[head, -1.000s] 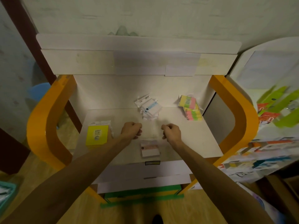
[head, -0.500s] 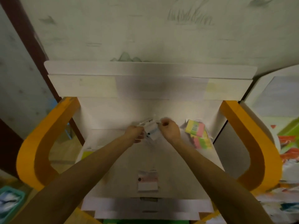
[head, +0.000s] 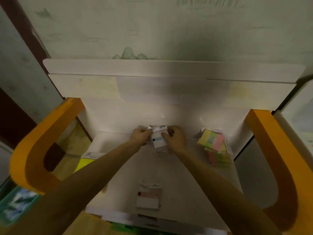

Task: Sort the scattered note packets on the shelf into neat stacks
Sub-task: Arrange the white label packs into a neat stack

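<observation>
A second ago your hands hung over the middle of the shelf with fingers curled on nothing; in this moment they had reached to the back wall and closed on the white packets with blue labels (head: 158, 140). Your left hand (head: 141, 137) pinched their left edge and your right hand (head: 174, 139) curled round their right side, thumb lying across the top label. The packets sat at the back centre of the shelf (head: 186, 175), against the rear panel, between your two hands. The view had also tipped upward, so the shelf lay lower in the frame than before.

The pastel pile (head: 214, 146), yellow, green and pink, lay just to the right of your right hand at the back right corner. The pink-labelled packet (head: 148, 195) lay alone near the front edge, well apart from your hands, in the place it held before. Orange side arms (head: 39, 146) flanked the shelf. A teal bin (head: 15, 204) stood at lower left.

Your left forearm covered most of the yellow packet (head: 84, 162) at the left edge; only its top corner showed. Motion blur smeared the labels, so no print could be read, and I could not tell how many white packets you held. The lower part of the pastel pile was blurred too.
</observation>
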